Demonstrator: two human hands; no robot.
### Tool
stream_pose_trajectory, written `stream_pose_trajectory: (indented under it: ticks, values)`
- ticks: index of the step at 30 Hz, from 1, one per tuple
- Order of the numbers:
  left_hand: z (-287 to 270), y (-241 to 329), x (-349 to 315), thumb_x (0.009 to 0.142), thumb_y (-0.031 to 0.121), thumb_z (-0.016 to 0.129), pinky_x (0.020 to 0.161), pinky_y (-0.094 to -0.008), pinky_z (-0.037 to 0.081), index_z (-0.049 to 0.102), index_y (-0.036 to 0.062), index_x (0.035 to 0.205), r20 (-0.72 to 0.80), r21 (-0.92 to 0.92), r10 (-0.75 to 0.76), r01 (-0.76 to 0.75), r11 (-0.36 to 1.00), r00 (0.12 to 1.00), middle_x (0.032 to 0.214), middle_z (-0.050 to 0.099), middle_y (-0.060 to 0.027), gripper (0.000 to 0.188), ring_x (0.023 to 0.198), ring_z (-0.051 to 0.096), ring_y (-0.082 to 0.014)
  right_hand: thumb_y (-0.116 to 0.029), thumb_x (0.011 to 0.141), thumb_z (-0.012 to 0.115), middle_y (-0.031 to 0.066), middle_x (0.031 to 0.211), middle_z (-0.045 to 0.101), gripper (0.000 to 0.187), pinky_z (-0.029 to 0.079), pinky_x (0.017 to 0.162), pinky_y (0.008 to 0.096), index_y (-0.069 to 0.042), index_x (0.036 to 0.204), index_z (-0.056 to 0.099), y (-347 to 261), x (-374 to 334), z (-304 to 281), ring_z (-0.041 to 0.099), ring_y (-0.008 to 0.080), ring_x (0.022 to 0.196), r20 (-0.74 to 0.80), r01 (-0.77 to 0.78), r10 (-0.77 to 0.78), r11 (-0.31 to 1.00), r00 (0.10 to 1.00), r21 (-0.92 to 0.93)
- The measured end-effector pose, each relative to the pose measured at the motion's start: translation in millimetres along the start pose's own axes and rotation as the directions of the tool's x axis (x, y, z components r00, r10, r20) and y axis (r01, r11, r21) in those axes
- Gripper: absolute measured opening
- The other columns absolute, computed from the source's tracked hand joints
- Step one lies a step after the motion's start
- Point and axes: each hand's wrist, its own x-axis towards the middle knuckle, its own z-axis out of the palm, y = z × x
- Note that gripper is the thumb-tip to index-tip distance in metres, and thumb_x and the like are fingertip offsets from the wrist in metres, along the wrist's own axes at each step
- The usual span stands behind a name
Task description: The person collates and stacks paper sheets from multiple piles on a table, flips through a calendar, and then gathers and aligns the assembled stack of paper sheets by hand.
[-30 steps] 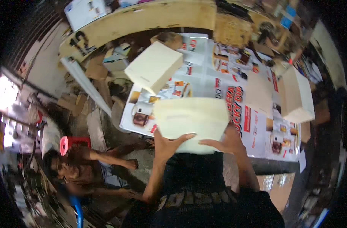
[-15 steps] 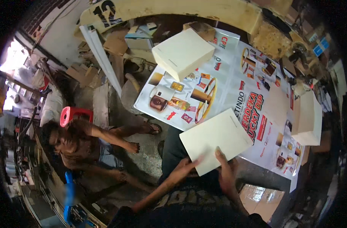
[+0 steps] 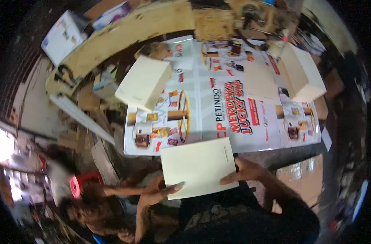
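Both the left hand (image 3: pixel 155 193) and right hand (image 3: pixel 244 173) pinch the cream card sheet (image 3: pixel 199 166) by its near corners, just off the poster-covered surface (image 3: pixel 234 110), so the loosely held sheet could sag, crease or slip.

a large white printed banner (image 3: pixel 234 101) with red lettering and product pictures covers the table.

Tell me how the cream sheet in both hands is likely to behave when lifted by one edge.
The cream sheet probably stays fairly stiff: it looks flat, with no sag between the left hand and right hand. It seems light, since only fingers at the edges hold it. Being thin, it could flex or crease.
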Motion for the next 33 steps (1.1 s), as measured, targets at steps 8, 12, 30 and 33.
stream_pose_trajectory:
  ticks: [8, 12, 30, 33]
  values:
    - [-15.5, 49.0, 67.0, 0.079, 0.009, 0.082, 0.084, -0.0363, 0.052, 0.062, -0.0068, 0.110, -0.369, 0.394, 0.613, -0.480, 0.784, 0.698, 0.101, 0.070, -0.0154, 0.040, 0.093, 0.066, -0.0229, -0.032, 0.064, 0.091, 0.0232, 0.124, 0.060, 0.094, 0.046, 0.100, 0.0449, 0.001, 0.137, 0.042, -44.7, 25.3, -44.7, 0.058, 0.0378, 0.116, -0.379, 0.275, -0.521, 0.796, 0.765, -0.539]
    - [-26.3, -25.9, 119.0, 0.076, 0.014, 0.085, 0.095, -0.0374, 0.046, 0.058, -0.0049, 0.120, -0.328, 0.324, 0.478, -0.378, 0.867, 0.815, 0.112, 0.065, -0.0155, 0.055, 0.104, 0.059, -0.0239, -0.030, 0.066, 0.090, 0.0285, 0.132, 0.051, 0.109, 0.043, 0.103, 0.0477, 0.004, 0.147, 0.025, 12.7, 78.1, -52.1, 0.052, 0.0434, 0.122, -0.461, 0.201, -0.540, 0.774, 0.704, -0.600]
    - [-2.0, 4.2, 149.9, 0.071, 0.018, 0.087, 0.084, -0.0375, 0.053, 0.069, -0.0033, 0.101, -0.421, 0.477, 0.482, -0.265, 0.838, 0.768, 0.102, 0.071, -0.0167, 0.042, 0.103, 0.066, -0.0271, -0.027, 0.065, 0.089, 0.0214, 0.118, 0.063, 0.070, 0.049, 0.096, 0.0470, -0.002, 0.123, 0.058, 5.7, 91.0, -67.1, 0.062, 0.0395, 0.108, -0.504, 0.181, -0.481, 0.828, 0.718, -0.531]
    - [0.4, 26.7, 144.6, 0.063, 0.012, 0.091, 0.085, -0.0347, 0.053, 0.068, -0.0053, 0.100, -0.424, 0.418, 0.482, -0.307, 0.855, 0.767, 0.100, 0.071, -0.0160, 0.047, 0.098, 0.069, -0.0252, -0.029, 0.066, 0.089, 0.0201, 0.113, 0.066, 0.067, 0.050, 0.094, 0.0457, -0.003, 0.120, 0.060, 11.9, 90.4, -69.4, 0.063, 0.0389, 0.106, -0.552, 0.217, -0.515, 0.829, 0.656, -0.515]
